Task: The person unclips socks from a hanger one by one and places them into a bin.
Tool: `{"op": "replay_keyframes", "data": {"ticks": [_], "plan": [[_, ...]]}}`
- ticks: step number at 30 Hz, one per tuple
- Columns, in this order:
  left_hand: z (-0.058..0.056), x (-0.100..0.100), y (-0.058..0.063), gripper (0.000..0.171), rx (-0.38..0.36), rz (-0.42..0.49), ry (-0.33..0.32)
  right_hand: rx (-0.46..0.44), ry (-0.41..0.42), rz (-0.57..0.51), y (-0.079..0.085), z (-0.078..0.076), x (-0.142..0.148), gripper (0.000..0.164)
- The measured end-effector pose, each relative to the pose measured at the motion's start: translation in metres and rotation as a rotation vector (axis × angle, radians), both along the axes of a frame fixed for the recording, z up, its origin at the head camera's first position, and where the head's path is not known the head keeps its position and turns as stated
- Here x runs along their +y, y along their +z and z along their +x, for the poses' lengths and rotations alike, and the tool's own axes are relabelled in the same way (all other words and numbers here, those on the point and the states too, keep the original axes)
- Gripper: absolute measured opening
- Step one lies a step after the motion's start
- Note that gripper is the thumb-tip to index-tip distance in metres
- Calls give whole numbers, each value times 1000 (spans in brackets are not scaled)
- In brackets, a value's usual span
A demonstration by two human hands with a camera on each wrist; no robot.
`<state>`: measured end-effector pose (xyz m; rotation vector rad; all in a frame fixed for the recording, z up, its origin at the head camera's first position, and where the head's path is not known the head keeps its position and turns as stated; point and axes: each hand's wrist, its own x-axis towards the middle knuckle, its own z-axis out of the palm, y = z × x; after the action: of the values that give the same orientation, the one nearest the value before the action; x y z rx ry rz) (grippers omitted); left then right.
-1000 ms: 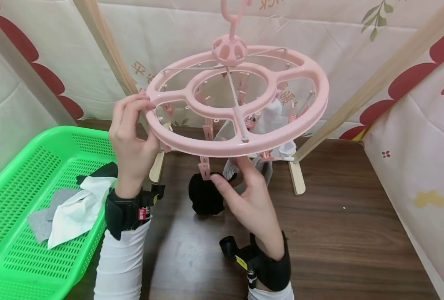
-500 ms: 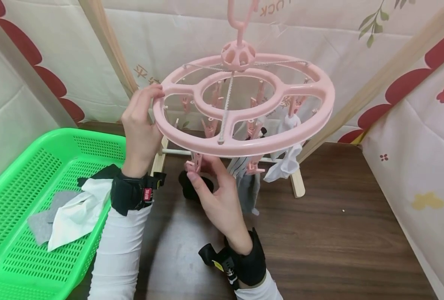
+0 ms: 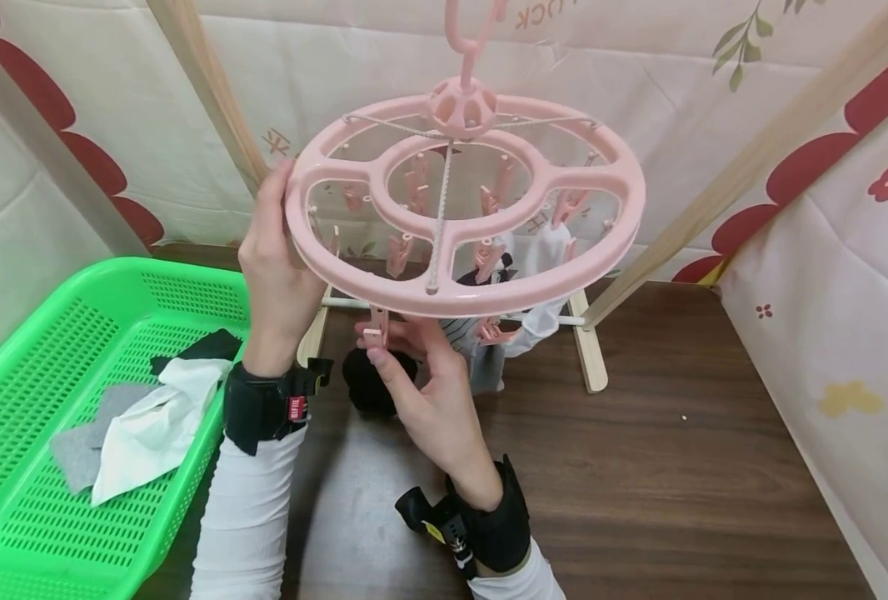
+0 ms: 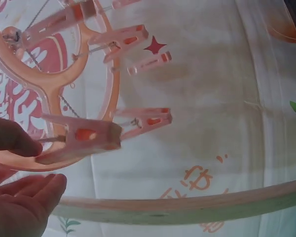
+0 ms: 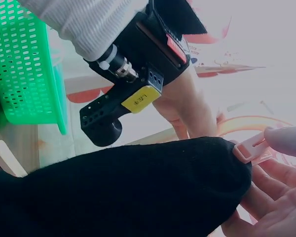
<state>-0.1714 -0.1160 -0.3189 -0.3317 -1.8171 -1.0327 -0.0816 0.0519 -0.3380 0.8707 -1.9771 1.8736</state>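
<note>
A round pink drying hanger hangs from its hook, with several pink clothespins below its rings. My left hand holds the rim at its left side, fingers on one face and thumb on the other. Under the front rim, my right hand pinches a clothespin between thumb and fingers. A black sock hangs with one end in that clothespin, its end against my right fingers. Farther right on the hanger hang a white sock and a grey sock.
On the left stands a green perforated basket holding a white cloth piece, a grey one and a black one. Wooden stand legs rest on the brown table. Printed cloth walls enclose the back and sides.
The right hand has moved left under the front rim to the clothespin with the black sock. The hanger has swung slightly and turned, with the left hand still on its rim.
</note>
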Motion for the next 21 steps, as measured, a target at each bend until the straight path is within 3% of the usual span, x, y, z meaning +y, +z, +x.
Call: {"op": "replay_keyframes", "data": {"ticks": [3, 8, 10, 12, 16, 18, 21], "plan": [[13, -3, -4, 61, -4, 29, -3, 2, -5, 17, -1, 1, -1, 34], [42, -6, -13, 44, -45, 109, 36, -1, -3, 24, 0, 2, -3, 32], [52, -7, -17, 38, -82, 112, 59, -1, 0, 17, 0, 2, -3, 30], [60, -9, -21, 35, -132, 89, 41, -3, 0, 9, 0, 2, -4, 29], [70, -15, -28, 28, -346, -16, -107, -7, -1, -5, 0, 2, -3, 31], [73, -19, -31, 28, -502, -53, -241, -11, -1, -1, 0, 3, -3, 33], [76, -26, -35, 33, -726, -47, -501, -12, -10, 14, -1, 4, -3, 35]]}}
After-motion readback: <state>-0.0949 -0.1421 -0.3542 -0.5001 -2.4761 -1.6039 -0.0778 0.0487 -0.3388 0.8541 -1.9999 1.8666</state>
